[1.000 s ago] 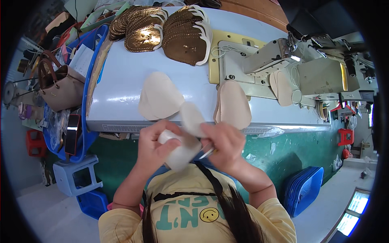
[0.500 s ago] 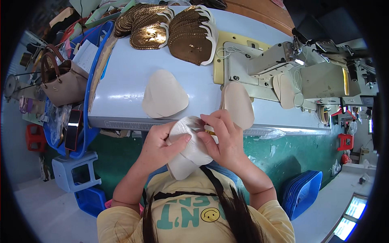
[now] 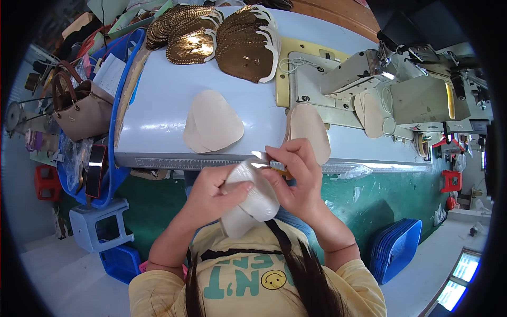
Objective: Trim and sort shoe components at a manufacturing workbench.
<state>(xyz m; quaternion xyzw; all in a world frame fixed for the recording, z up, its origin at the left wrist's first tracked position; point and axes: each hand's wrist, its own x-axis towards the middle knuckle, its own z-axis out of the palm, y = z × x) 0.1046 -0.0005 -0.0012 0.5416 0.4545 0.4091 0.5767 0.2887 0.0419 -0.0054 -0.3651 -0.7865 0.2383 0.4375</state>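
Note:
In front of my body, my left hand (image 3: 214, 193) is closed on a folded white pearly shoe-upper-like piece (image 3: 259, 198), thumb pressed on its surface. At its upper right edge my right hand (image 3: 301, 185) is closed round a small tool (image 3: 260, 162) with shiny metal tips and a yellow part; it looks like thread snips, mostly hidden by the fingers. The metal tips are by the piece's upper edge. Beyond the hands lie a stack of cream rounded pieces (image 3: 214, 121) and a stack of beige oval pieces (image 3: 309, 132), which overhangs the table edge.
The sewing machine (image 3: 343, 76) stands at the right of the table (image 3: 158, 105). Fanned gold pieces (image 3: 245, 55) lie at the back. A blue bin (image 3: 112, 153) with a handbag (image 3: 87, 108) is on the left. Stacked blue baskets (image 3: 396, 251) stand lower right.
The right hand has lifted slightly and turned, and more of the metal tool shows. The white piece has tilted a little in my left hand. The view has shifted slightly.

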